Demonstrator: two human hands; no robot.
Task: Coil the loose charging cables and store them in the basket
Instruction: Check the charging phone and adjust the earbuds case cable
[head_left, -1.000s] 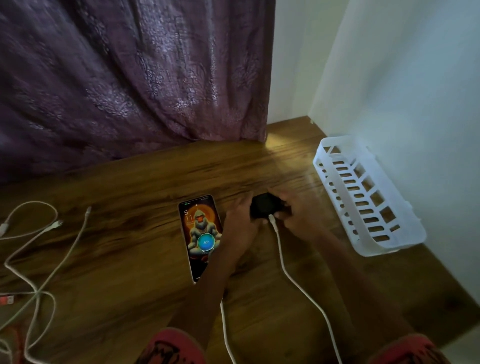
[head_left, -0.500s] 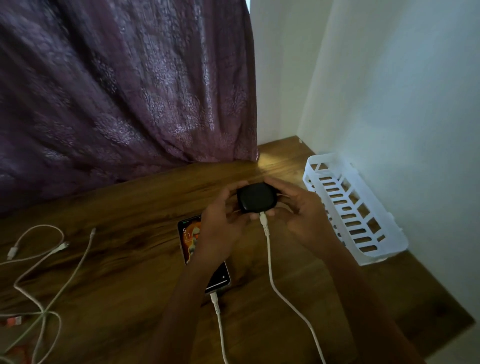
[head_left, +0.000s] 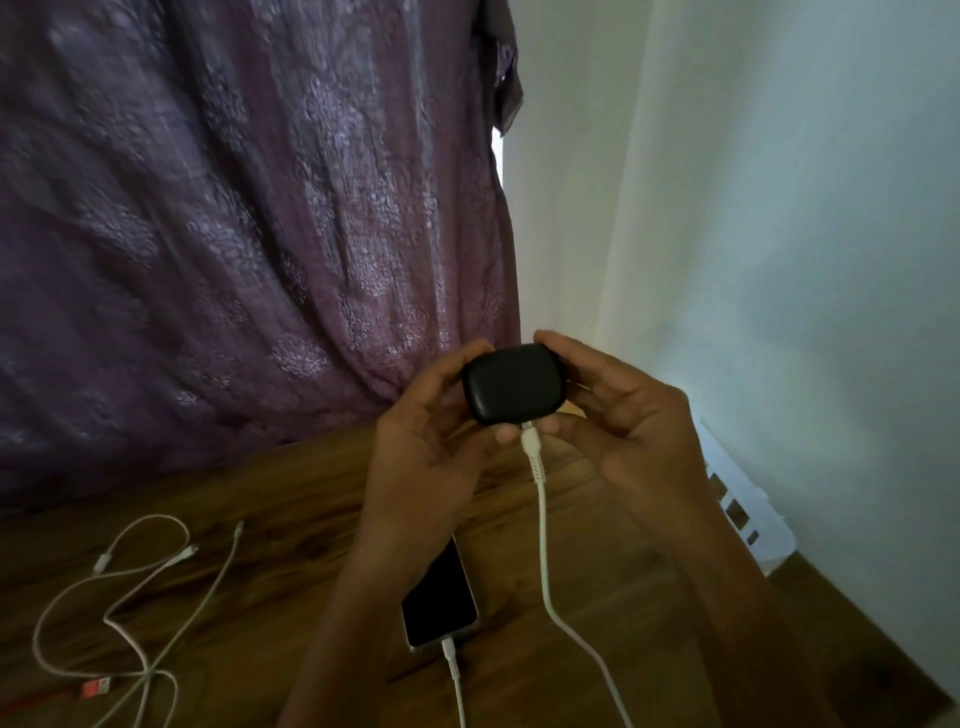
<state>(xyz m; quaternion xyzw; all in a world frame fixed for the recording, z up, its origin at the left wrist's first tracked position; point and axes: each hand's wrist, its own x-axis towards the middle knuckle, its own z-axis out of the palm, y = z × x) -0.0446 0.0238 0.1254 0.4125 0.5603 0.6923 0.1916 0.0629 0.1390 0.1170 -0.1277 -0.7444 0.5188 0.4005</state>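
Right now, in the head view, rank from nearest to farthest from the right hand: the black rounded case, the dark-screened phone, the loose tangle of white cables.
1. black rounded case: gripped by the right hand.
2. dark-screened phone: on the table, lower left of it.
3. loose tangle of white cables: table's far left.

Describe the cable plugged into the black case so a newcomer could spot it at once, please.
Above the wooden table, the left hand and right hand hold a black case before the purple curtain. A white cable hangs from its underside toward the camera. Unlike the phone's cable and the loose tangle at far left, its plug is lifted off the table.
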